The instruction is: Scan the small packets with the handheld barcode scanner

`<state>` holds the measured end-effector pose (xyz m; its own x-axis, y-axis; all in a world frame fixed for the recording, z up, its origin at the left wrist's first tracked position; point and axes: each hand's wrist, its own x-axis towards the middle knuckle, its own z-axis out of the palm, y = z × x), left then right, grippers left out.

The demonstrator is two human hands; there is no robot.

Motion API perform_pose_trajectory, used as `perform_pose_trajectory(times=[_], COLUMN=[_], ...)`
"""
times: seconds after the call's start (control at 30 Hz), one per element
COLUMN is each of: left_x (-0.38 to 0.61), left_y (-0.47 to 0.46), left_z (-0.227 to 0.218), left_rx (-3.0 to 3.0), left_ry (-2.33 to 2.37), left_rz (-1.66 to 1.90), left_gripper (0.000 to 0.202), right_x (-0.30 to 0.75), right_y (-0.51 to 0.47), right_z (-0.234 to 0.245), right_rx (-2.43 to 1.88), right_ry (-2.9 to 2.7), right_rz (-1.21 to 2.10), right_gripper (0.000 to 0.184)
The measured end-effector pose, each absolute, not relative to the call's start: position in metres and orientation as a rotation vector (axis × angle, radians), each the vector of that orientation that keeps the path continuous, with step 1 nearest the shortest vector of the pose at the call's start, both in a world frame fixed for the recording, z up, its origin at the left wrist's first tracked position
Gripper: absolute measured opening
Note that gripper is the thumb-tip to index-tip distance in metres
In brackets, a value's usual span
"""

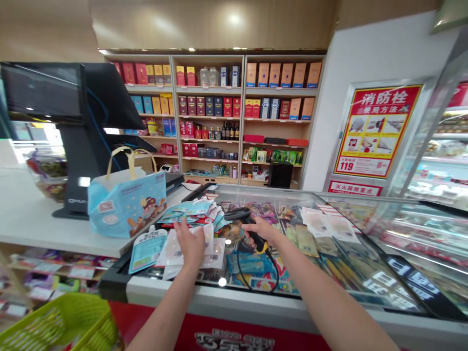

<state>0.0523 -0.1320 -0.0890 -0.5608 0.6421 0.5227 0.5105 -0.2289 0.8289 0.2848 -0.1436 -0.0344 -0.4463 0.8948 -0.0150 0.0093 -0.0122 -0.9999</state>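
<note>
Item one: my right hand (260,230), clenched round the handle of a black barcode scanner (244,220) with a yellow-trimmed grip, its head aimed left over the freezer lid (365,273). Item two: my left hand (190,241), fingers spread flat on a pale packet (171,251) lying on the glass. Item three: a heap of blue-and-white packets (193,212) just beyond. Item four: a blue gift bag (127,202) on the white worktop (32,219), beside the till screen (44,92).

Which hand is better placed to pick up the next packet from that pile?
Left, probably. The left hand already rests on the white packets, while the right hand is wrapped around the barcode scanner.
</note>
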Motion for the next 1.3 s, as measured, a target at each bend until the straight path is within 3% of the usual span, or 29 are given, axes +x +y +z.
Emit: perform_pose_trajectory(times=[0.3,0.5,0.73,1.03,1.3], left_x=[0.192,0.311,0.397,0.421,0.388], left_y=[-0.095,-0.091,-0.082,-0.049,0.009], left_z=[-0.077,-0.084,-0.094,-0.115,-0.111], left_rx=[1.823,2.089,2.159,1.712,0.975], left_ry=[1.473,1.418,1.459,1.319,1.157], left_rz=[1.594,1.119,0.862,1.245,1.662], left_gripper=[0.041,0.036,0.018,0.013,0.005], right_x=[0.378,0.441,0.483,0.484,0.489], right_y=[-0.157,-0.157,-0.150,-0.153,-0.154], right_z=[-0.038,-0.044,-0.058,-0.058,-0.066], right_rx=[-1.066,-1.104,-1.066,-1.074,-1.122], right_ry=[-1.239,-1.107,-0.912,-0.881,-0.884], right_rz=[1.364,1.193,1.045,1.025,1.044], right_gripper=[0.038,0.038,0.039,0.038,0.042])
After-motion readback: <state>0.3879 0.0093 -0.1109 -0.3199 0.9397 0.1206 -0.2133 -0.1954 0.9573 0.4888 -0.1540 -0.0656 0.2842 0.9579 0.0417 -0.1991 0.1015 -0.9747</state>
